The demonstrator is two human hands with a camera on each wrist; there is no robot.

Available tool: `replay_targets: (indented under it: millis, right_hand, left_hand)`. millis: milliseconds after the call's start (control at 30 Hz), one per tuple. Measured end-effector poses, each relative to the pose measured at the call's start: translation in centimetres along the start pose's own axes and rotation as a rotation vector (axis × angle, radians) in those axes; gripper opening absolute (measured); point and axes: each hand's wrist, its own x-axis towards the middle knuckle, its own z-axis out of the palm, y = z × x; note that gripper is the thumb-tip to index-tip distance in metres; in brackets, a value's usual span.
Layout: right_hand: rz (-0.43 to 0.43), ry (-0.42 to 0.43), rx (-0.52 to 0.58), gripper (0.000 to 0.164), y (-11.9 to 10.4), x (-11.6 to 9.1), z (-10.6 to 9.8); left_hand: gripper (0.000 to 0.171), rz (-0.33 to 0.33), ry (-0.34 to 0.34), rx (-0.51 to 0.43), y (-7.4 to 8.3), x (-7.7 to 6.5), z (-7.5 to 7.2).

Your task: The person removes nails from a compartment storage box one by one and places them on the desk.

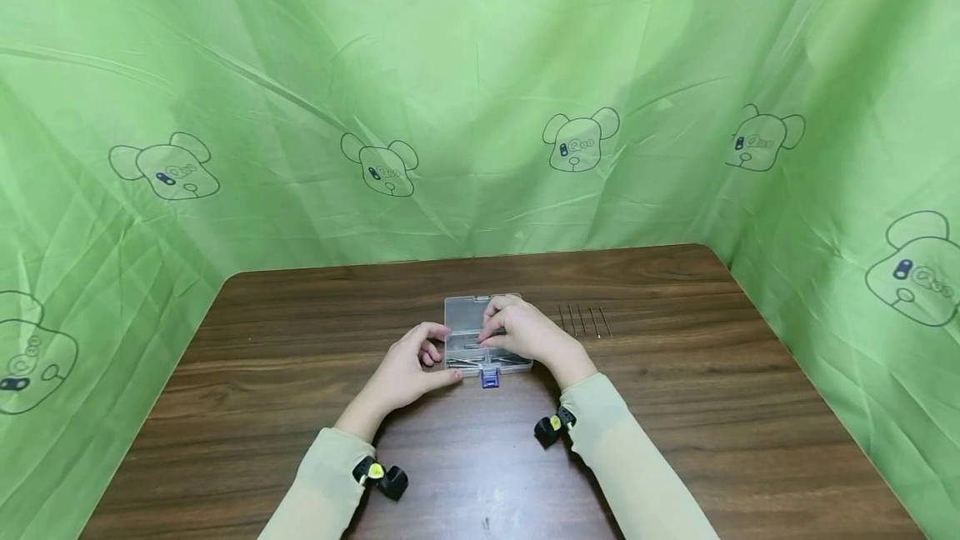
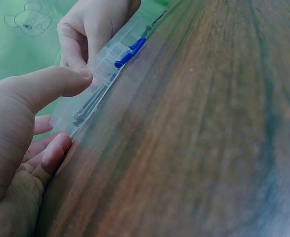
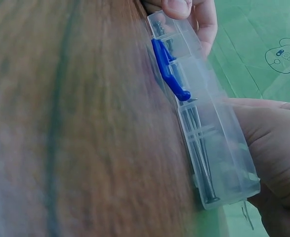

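Note:
A clear plastic compartment box (image 1: 462, 315) with a blue latch (image 1: 490, 378) sits on the table, its lid raised at the back. Nails (image 3: 200, 153) lie in its front compartments. My left hand (image 1: 405, 367) holds the box's left end, thumb at the front corner and fingers along the side. Over the box, my right hand (image 1: 525, 332) reaches down into a middle compartment. Its thumb and forefinger pinch together at the end of a thin nail (image 1: 471, 346). The fingertips of the right hand are hidden behind the box wall in the right wrist view.
Several nails (image 1: 583, 321) lie in a row on the brown wooden table (image 1: 675, 407), right of the box. A green cloth (image 1: 480, 215) printed with bear-like faces hangs behind and at both sides. Each sleeve carries a small black wrist camera (image 1: 392, 482).

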Motion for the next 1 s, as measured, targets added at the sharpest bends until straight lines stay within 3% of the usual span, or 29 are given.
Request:
replay_targets:
  millis: [1000]
  right_hand:
    - [-0.038, -0.036, 0.048, 0.011, 0.79, -0.12, -0.76]
  left_hand:
    - [0.067, -0.004, -0.007, -0.020, -0.05, 0.12, -0.04]
